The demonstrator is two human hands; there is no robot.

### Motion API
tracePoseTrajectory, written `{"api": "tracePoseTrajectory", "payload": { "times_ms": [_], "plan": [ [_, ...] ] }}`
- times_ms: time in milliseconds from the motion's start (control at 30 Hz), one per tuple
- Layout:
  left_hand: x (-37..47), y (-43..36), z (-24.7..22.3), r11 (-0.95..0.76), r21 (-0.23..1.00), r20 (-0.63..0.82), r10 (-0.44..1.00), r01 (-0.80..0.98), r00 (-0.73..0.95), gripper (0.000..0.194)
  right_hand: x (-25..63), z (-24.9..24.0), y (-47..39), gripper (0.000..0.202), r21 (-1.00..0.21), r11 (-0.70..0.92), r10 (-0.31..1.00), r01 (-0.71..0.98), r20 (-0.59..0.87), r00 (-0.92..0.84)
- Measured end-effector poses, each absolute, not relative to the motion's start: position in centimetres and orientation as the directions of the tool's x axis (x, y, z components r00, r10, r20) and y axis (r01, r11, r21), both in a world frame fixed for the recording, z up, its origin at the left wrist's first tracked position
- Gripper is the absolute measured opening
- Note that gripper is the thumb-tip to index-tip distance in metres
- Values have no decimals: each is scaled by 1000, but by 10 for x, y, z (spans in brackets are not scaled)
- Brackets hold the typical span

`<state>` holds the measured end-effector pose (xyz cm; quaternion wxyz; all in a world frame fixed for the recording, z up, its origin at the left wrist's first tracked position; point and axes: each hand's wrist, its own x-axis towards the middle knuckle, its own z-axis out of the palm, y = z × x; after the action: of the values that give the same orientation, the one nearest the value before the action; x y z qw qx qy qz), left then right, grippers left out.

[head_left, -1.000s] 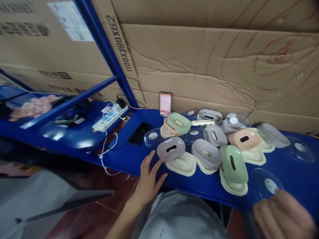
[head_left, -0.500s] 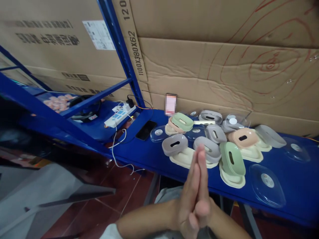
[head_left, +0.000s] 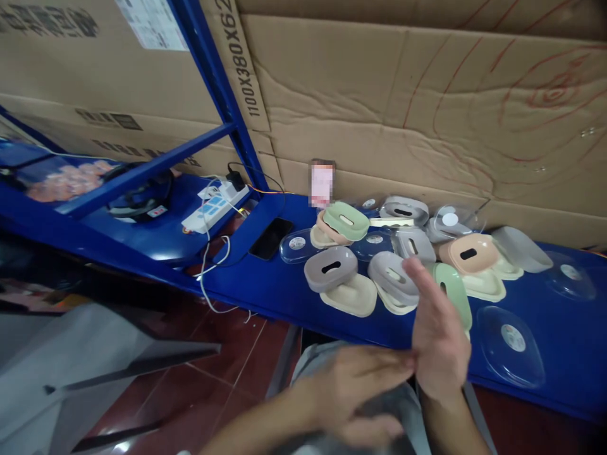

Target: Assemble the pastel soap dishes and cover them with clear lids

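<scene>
My left hand (head_left: 355, 388) reaches across from the left, palm facing inward and fingers stretched out, with its fingertips against my right palm. My right hand (head_left: 441, 338) stands upright with fingers extended, in front of the table edge. Neither hand holds anything. Behind my right hand, a green slotted plastic box (head_left: 456, 297) is partly hidden. Just beyond the hands lie a grey slotted box (head_left: 391, 275), a second grey box (head_left: 327, 275) and a cream tray (head_left: 353, 298). To the right are a peach slotted box (head_left: 481, 256) and a clear oval lid (head_left: 512, 363).
On the blue table (head_left: 270, 287) lie a black phone (head_left: 271, 238) and more clear lids. A propped card with a blurred face (head_left: 322, 183) leans on the cardboard wall (head_left: 341, 88). A power strip (head_left: 215, 208) with cables lies beyond a blue frame post (head_left: 203, 69).
My hands were pressed together palm to palm, fingers up. Now the right hand has moved right and stays upright, while the left has tipped down sideways. The view has shifted slightly.
</scene>
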<state>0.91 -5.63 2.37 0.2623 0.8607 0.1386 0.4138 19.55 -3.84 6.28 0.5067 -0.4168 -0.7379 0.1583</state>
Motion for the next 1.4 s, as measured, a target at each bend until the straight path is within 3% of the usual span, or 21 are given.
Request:
{"api": "tracePoseTrajectory", "payload": {
  "times_ms": [33, 100, 167, 267, 333, 433, 500, 600, 700, 867, 967, 1067, 1133, 1233, 1400],
  "plan": [
    [-5, -50, 27, -841, 532, 665, 486, 96, 567, 58, 200, 64, -31, 55, -649, 590, 781, 479, 609, -138],
    [-31, -33, 29, -797, 489, 708, 600, 355, 373, 37, 201, 57, -22, 43, -593, 570, 807, 569, 536, -250],
    [-49, -17, 22, -642, 481, 665, 711, 597, 229, 33, 193, 42, -20, 43, -496, 574, 816, 652, 411, -406],
    [-57, -4, 3, -525, 346, 584, 769, 778, 260, 41, 176, 16, -23, 46, -442, 613, 790, 654, 323, -522],
    [-54, -2, -8, -526, 317, 546, 782, 789, 302, 41, 171, 3, -26, 51, -474, 637, 768, 608, 328, -550],
    [-50, -4, -16, -512, 390, 576, 784, 765, 231, 44, 174, -6, -30, 55, -498, 651, 757, 572, 378, -532],
    [-52, -6, -14, -526, 417, 604, 770, 741, 206, 41, 177, -8, -32, 52, -471, 627, 777, 620, 435, -455],
    [-56, -10, -9, -629, 392, 602, 727, 672, 330, 28, 182, -9, -30, 52, -404, 573, 797, 713, 476, -371],
    [-56, -12, -8, -681, 378, 571, 705, 627, 421, 27, 188, -9, -24, 51, -343, 609, 779, 715, 424, -461],
    [-54, -13, -16, -668, 399, 554, 722, 628, 415, 19, 195, -9, -18, 40, -338, 637, 764, 693, 396, -509],
    [-66, -8, -13, -664, 439, 559, 729, 606, 394, 23, 195, -6, -19, 39, -341, 630, 767, 698, 411, -492],
    [-86, 12, -3, -579, 436, 607, 755, 690, 250, 31, 194, -4, -21, 40, -367, 617, 781, 696, 392, -486],
    [-97, 36, 2, -507, 356, 596, 770, 785, 227, 39, 194, -3, -22, 40, -378, 613, 786, 694, 377, -489],
    [-107, 78, 4, -373, 223, 451, 859, 901, 244, 62, 196, -4, -22, 40, -390, 613, 788, 688, 369, -493],
    [-107, 105, 5, -364, 260, 391, 886, 894, 248, 53, 199, -7, -24, 45, -432, 602, 798, 671, 364, -481]
  ]
}}
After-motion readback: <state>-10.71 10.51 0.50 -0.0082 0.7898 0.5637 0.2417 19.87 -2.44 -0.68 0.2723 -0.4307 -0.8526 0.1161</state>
